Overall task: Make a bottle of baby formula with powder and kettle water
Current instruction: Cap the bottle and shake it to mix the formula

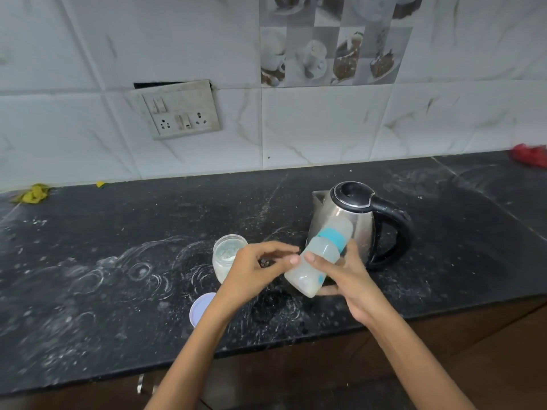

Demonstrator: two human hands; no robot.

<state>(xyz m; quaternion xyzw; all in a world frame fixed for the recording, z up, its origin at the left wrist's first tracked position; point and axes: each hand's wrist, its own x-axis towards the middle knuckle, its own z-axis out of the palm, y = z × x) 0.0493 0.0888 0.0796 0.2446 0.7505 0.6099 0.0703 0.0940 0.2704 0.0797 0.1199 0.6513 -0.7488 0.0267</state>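
Bottle (321,257) lay tilted, clasped in the right hand (344,273); kettle (359,220) behind, left hand (254,267) loosely open beside, powder jar (226,255) beyond.

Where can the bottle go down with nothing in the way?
The counter is bare left of the powder jar, and right of the kettle toward the red cloth. It is crowded between jar, lid and kettle.

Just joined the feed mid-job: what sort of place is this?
Most likely a home kitchen: a dark stone counter, tiled wall with a socket panel, and an electric kettle.
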